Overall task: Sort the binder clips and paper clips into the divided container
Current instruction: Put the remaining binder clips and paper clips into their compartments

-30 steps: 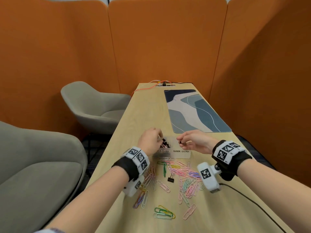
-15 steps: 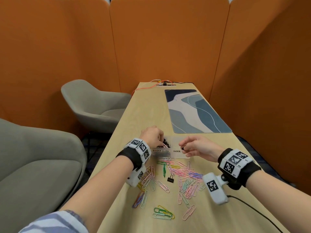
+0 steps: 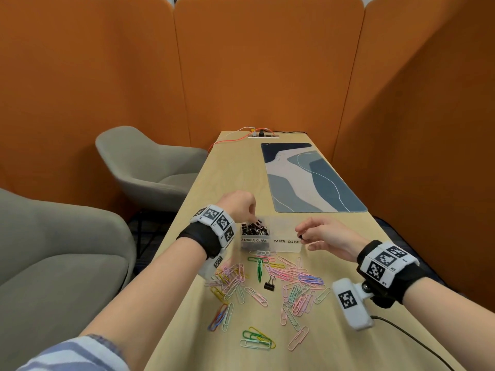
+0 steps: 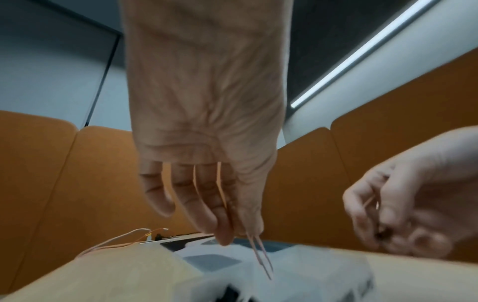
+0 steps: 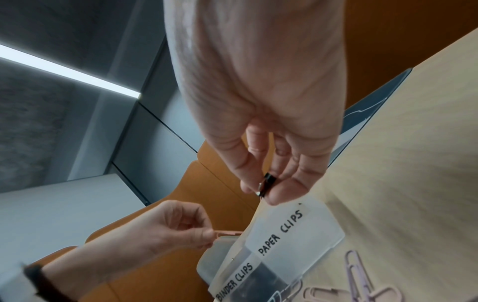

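Note:
A clear divided container (image 3: 284, 246) carries the labels BINDER CLIPS on the left and PAPER CLIPS on the right. Black binder clips (image 3: 254, 230) fill the left compartment. Over that compartment hovers my left hand (image 3: 250, 219), pinching a pink paper clip (image 4: 258, 251) that hangs down from the fingertips. My right hand (image 3: 302, 235) is at the container's right end, thumb and fingers pinching a small black binder clip (image 5: 266, 185). Several coloured paper clips (image 3: 292, 277) lie scattered in front of the container, with one loose black binder clip (image 3: 269, 285) among them.
A blue patterned mat (image 3: 308, 178) lies beyond the container on the right. Orange cables and a socket strip (image 3: 261, 134) sit at the table's far end. Two grey armchairs (image 3: 150, 167) stand left of the table. Orange partitions enclose the space.
My right hand has drifted a little to the right, from over the container to its right end, still pinching the binder clip. The left hand stays over the left compartment.

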Demonstrator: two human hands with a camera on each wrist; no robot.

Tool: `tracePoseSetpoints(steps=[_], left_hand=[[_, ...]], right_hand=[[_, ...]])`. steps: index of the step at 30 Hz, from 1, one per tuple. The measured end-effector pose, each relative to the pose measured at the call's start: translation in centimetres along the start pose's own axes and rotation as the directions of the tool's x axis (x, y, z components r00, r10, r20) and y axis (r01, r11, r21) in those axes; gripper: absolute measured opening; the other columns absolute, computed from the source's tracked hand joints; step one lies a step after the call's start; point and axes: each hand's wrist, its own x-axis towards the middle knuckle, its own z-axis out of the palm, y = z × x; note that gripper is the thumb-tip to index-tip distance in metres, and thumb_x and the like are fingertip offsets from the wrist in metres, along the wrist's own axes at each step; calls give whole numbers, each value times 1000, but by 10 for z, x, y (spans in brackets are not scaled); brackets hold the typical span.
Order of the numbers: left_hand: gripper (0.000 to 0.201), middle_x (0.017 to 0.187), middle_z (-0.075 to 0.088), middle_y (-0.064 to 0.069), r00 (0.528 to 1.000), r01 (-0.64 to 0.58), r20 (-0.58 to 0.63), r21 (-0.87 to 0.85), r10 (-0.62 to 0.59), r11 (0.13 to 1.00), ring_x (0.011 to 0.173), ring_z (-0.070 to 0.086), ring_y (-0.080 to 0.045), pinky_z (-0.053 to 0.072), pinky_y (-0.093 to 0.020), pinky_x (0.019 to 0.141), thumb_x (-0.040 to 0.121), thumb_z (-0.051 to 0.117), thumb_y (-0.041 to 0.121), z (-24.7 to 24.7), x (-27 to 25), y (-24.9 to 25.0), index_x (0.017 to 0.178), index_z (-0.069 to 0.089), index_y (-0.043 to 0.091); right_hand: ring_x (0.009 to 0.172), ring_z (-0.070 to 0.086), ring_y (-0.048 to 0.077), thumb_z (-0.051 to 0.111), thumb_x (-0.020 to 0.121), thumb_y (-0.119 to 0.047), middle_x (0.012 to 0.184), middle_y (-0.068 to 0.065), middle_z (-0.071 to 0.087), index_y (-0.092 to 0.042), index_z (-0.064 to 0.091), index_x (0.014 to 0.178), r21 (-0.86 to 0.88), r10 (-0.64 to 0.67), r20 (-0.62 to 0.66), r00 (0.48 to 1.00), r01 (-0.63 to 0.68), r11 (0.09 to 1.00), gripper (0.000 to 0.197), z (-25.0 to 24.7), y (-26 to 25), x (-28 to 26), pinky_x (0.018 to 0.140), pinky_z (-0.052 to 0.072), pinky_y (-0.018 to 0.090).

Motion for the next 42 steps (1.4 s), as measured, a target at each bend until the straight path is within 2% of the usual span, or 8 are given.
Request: tracePoseSetpoints(steps=[9, 16, 23, 26, 31, 36, 40, 42], left_hand=[[14, 104, 69, -5, 997, -22, -82, -209, 5, 978, 96, 64, -22, 48, -30, 81, 87, 63, 23, 19, 11, 44, 96, 68, 14], [20, 102, 70, -1, 980, 53, -173, -235, -95, 971, 94, 64, -21, 51, -33, 83, 91, 50, 20, 10, -21, 16, 102, 68, 19], [17, 96, 69, -1, 985, 154, -54, -152, -163, 976, 82, 57, -16, 45, -27, 74, 89, 52, 22, 22, -81, -33, 94, 68, 18], [20, 105, 68, -3, 981, 193, 54, -107, -188, 975, 89, 58, -18, 45, -28, 81, 89, 52, 24, 34, -96, -42, 99, 68, 17], [46, 134, 45, -11, 941, 234, 261, -48, -214, 971, 115, 56, -27, 43, -33, 96, 96, 45, 40, 45, -108, -34, 136, 44, 18], [51, 136, 38, -10, 903, 257, 377, -94, -205, 962, 105, 60, -26, 53, -33, 86, 93, 44, 50, 50, -106, -20, 139, 40, 26], [56, 136, 40, -10, 913, 225, 364, -72, -185, 972, 115, 56, -28, 49, -33, 90, 89, 53, 50, 53, -103, -3, 138, 42, 25], [66, 139, 38, -11, 920, 215, 345, -47, -186, 976, 120, 52, -30, 46, -37, 96, 87, 56, 53, 57, -101, 4, 141, 37, 22]], right_hand=[[70, 57, 18, 50, 83, 14, 82, 12, 57, -1, 60, 94, 49, -75, -150, 986, 83, 995, 21, 9, -10, 10, 60, 51, 22], [65, 58, 19, 55, 80, 14, 72, 10, 58, -2, 61, 85, -67, -86, -160, 983, 76, 995, 18, 40, -18, 36, 66, 55, 26], [90, 62, 20, 57, 82, 2, 96, 9, 70, -8, 73, 90, -520, -227, -135, 965, 126, 845, 20, 88, -35, 59, 83, 53, 32], [105, 61, 26, 46, 83, 4, 109, 11, 70, -10, 72, 95, -588, -239, -89, 967, 143, 796, 32, 91, -34, 54, 92, 50, 35], [102, 60, 22, 40, 82, 3, 107, 5, 69, -14, 72, 93, -718, -257, 59, 965, 220, 661, 38, 68, -30, 21, 89, 47, 31], [78, 54, 15, 37, 84, 2, 105, 2, 57, -15, 64, 105, -852, 61, 183, 981, 127, 508, 38, 31, -5, -15, 65, 45, 25], [86, 53, 9, 58, 87, -20, 106, -2, 59, -19, 64, 109, -808, -123, 324, 938, 342, 480, 23, 37, 11, -36, 78, 43, 20], [88, 50, 9, 59, 86, -28, 108, -2, 59, -19, 64, 113, -809, -171, 408, 897, 441, 389, 29, 55, 18, -39, 82, 41, 22]])
